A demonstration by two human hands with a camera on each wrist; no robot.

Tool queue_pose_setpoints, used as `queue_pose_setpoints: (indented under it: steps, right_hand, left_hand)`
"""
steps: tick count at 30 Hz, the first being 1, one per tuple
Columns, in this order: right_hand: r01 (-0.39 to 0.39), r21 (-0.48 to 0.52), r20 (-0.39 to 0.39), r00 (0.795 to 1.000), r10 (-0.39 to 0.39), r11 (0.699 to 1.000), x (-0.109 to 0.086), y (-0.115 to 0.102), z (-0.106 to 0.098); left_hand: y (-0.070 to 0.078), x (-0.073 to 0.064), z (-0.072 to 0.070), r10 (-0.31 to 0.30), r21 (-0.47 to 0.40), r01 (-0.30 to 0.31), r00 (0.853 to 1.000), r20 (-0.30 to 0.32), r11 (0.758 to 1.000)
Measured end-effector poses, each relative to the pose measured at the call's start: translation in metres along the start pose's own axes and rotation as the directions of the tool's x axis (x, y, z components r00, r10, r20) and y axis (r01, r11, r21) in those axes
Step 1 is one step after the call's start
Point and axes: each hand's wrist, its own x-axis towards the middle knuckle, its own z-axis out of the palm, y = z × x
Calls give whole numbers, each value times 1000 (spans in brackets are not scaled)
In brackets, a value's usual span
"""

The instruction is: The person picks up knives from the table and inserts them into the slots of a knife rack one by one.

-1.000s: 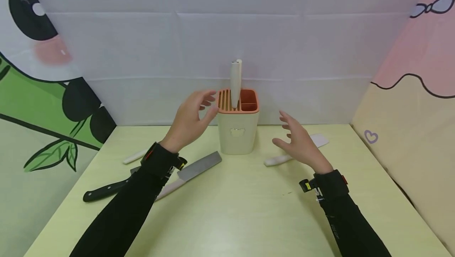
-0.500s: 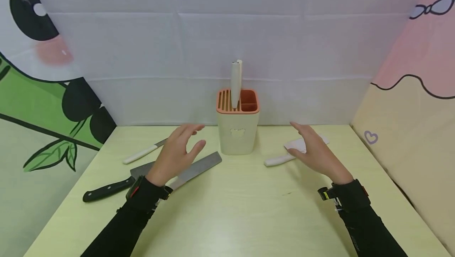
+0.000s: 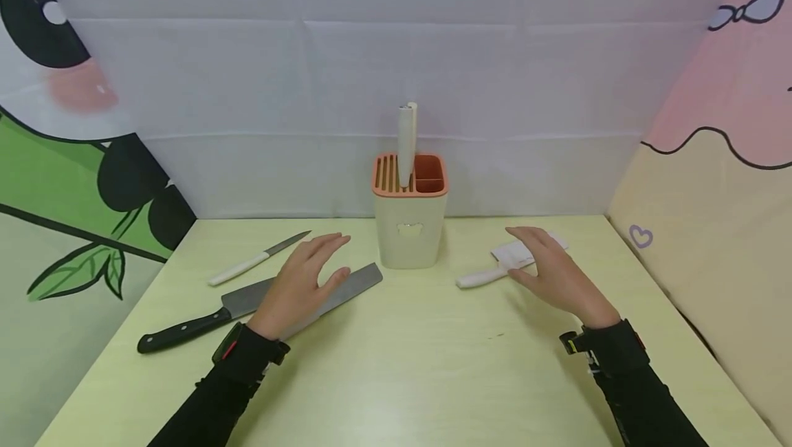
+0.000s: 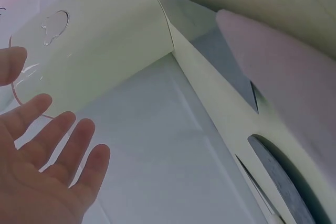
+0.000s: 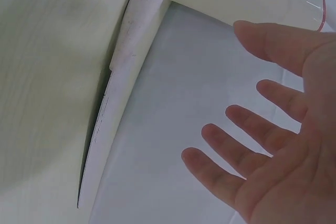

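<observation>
My left hand (image 3: 298, 287) hovers over the knives on the left, fingers extended, holding nothing. Beneath it in the head view lie a grey-bladed knife with a pale handle (image 3: 354, 289) and a black-handled cleaver (image 3: 185, 332). Just beyond is a slim knife with a white handle (image 3: 238, 271). My right hand (image 3: 559, 278), also extended with nothing in its grasp, hangs above a white knife (image 3: 482, 278) whose blade it partly covers. In the left wrist view the pale handle (image 4: 283, 72) shows large; in the right wrist view the white knife (image 5: 139, 19) lies flat.
Between the hands, at the back, stands a cream knife holder (image 3: 408, 234) with an orange slotted top. White handles (image 3: 405, 144) stick up from its slots. A pale cloth wall (image 3: 278, 89) rises behind the light wooden table (image 3: 408, 364), with printed cloth on both sides.
My left hand has drawn back from beside the knife holder, down and left to over the knives. My right hand has shifted right and slightly toward me. The knives have stayed put.
</observation>
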Motion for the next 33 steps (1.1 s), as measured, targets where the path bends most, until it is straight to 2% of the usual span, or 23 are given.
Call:
queue_pose_setpoints:
  steps: [5,11,17,25,33]
  right_hand:
    - [3,-12,11,1000,-3,1000,2,0,-4]
    - [42,-5,52,998,-42,999,7,2,-2]
    - [24,11,116,993,-25,1000,15,6,11]
    - [30,4,162,986,-30,1000,26,6,31]
    - [41,3,195,980,-41,999,34,6,43]
  left_hand:
    - [4,0,1,-8,-19,9,1000,28,1000]
    - [6,1,10,39,-3,-39,999,33,999]
    - [11,2,18,96,17,-97,995,30,995]
    - [14,0,25,110,9,-110,993,39,994]
    - [14,-1,25,128,-13,-127,991,26,992]
